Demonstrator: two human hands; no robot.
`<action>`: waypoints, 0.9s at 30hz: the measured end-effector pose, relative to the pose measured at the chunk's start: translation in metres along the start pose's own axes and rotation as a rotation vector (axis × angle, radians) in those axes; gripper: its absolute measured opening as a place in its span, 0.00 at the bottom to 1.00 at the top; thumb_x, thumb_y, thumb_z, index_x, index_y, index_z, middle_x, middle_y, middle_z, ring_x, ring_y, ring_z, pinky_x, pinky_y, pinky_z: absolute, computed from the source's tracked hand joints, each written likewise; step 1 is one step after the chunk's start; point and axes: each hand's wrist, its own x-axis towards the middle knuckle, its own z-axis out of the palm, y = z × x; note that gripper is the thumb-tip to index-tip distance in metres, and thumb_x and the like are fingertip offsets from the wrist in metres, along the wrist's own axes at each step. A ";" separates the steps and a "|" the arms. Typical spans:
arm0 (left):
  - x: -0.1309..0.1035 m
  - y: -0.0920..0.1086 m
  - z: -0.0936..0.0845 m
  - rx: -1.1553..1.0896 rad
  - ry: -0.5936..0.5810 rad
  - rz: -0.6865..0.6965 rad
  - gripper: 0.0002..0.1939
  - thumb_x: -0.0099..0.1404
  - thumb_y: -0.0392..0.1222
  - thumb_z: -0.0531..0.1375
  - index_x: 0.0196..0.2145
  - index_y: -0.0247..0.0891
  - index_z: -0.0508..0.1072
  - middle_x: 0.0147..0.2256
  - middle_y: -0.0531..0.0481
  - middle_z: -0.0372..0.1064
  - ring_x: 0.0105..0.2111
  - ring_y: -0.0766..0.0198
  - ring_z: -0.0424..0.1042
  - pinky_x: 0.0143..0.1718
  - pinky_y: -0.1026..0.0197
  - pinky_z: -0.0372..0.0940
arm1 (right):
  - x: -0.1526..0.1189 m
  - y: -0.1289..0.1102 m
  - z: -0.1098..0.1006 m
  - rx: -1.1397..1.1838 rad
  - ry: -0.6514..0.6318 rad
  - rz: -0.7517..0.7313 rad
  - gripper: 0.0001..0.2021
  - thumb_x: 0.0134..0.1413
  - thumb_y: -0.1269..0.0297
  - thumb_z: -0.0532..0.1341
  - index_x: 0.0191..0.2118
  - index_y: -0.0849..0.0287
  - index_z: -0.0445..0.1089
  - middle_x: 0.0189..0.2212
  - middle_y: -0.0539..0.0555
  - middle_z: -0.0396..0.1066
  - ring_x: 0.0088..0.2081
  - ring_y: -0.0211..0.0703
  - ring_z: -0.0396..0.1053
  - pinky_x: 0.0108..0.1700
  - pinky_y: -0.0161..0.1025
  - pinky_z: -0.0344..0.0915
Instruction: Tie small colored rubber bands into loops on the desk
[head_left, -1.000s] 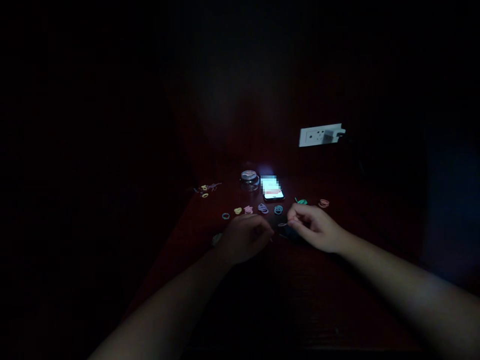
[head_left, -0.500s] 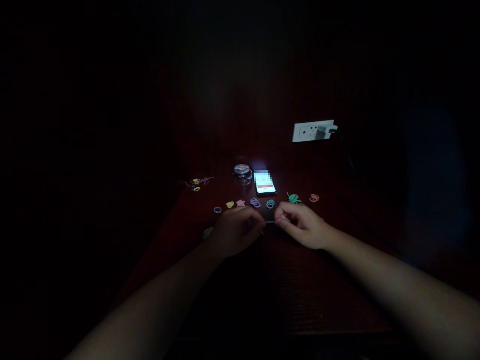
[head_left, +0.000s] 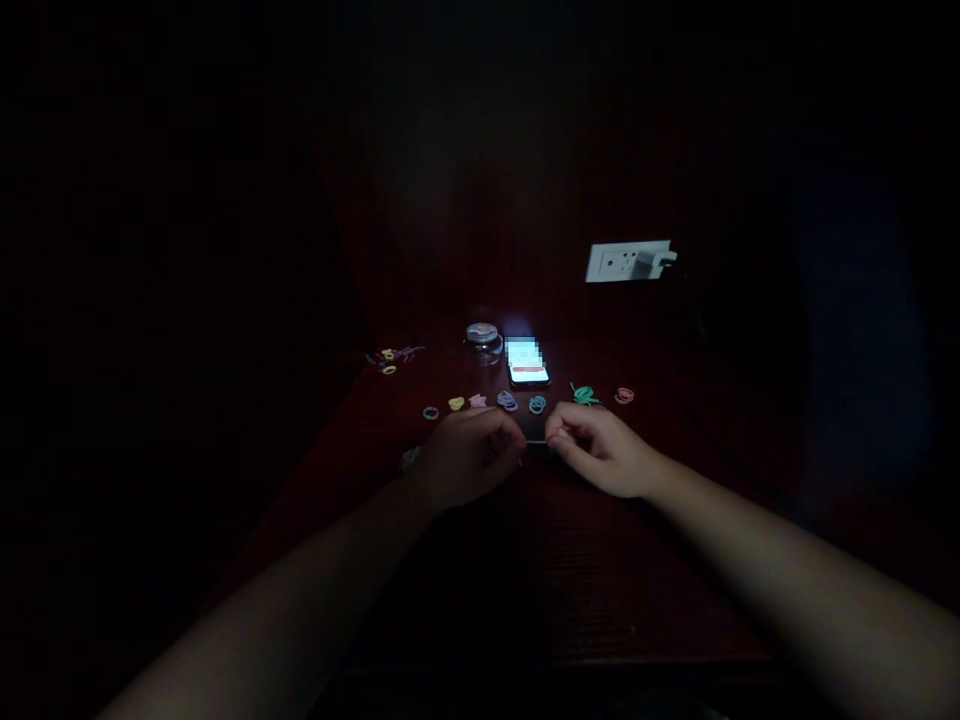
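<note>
A thin pale elastic band (head_left: 535, 442) runs straight between my two hands, low over the dark red table. My left hand (head_left: 474, 455) pinches one end with thumb and forefinger, and a short pale tip shows below its fingers. At the other end, my right hand (head_left: 589, 445) is closed in the same kind of pinch. Just beyond the fingers lie small groups of hair ties: yellow (head_left: 456, 404), pink (head_left: 478, 401), purple (head_left: 507, 401), blue (head_left: 537, 405) and green (head_left: 583, 395). A whitish bunch (head_left: 410, 458) is partly hidden by my left hand.
Behind the ties lie a lit phone (head_left: 528, 362) and a clear round jar (head_left: 483, 345) with a lid. Loose mixed ties (head_left: 394, 358) are at far left, orange ones (head_left: 624, 396) at right. A wall socket (head_left: 628, 262) holds a plug. Surroundings are very dark.
The view has shifted slightly, so the table things sit a little further left and higher. Both hands keep their pinch on the band, with almost the same gap between them.
</note>
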 end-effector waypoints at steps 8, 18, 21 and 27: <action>-0.001 0.001 0.000 0.009 -0.012 -0.025 0.03 0.61 0.36 0.59 0.31 0.38 0.72 0.26 0.55 0.69 0.25 0.70 0.66 0.29 0.66 0.60 | -0.001 -0.001 0.000 -0.050 -0.046 0.021 0.06 0.51 0.73 0.58 0.29 0.57 0.59 0.21 0.45 0.56 0.23 0.33 0.54 0.25 0.32 0.52; -0.002 -0.002 -0.001 0.030 -0.004 -0.019 0.04 0.61 0.34 0.58 0.29 0.38 0.71 0.25 0.55 0.69 0.25 0.69 0.66 0.28 0.66 0.59 | 0.002 -0.008 -0.032 -0.269 -0.079 -0.048 0.07 0.47 0.72 0.56 0.24 0.57 0.57 0.22 0.46 0.57 0.26 0.34 0.55 0.30 0.34 0.53; -0.003 -0.004 -0.004 0.038 -0.019 -0.008 0.04 0.62 0.35 0.58 0.29 0.38 0.71 0.25 0.55 0.68 0.25 0.69 0.65 0.28 0.66 0.60 | -0.004 0.001 -0.071 -0.307 0.080 0.240 0.04 0.46 0.68 0.57 0.25 0.58 0.59 0.22 0.46 0.59 0.24 0.34 0.57 0.28 0.34 0.53; -0.004 -0.011 -0.005 0.045 -0.064 0.019 0.03 0.61 0.36 0.58 0.29 0.39 0.70 0.24 0.55 0.67 0.24 0.69 0.64 0.26 0.66 0.59 | -0.015 0.019 -0.100 -0.449 -0.107 0.622 0.03 0.45 0.67 0.58 0.25 0.59 0.63 0.21 0.48 0.63 0.24 0.36 0.59 0.27 0.34 0.53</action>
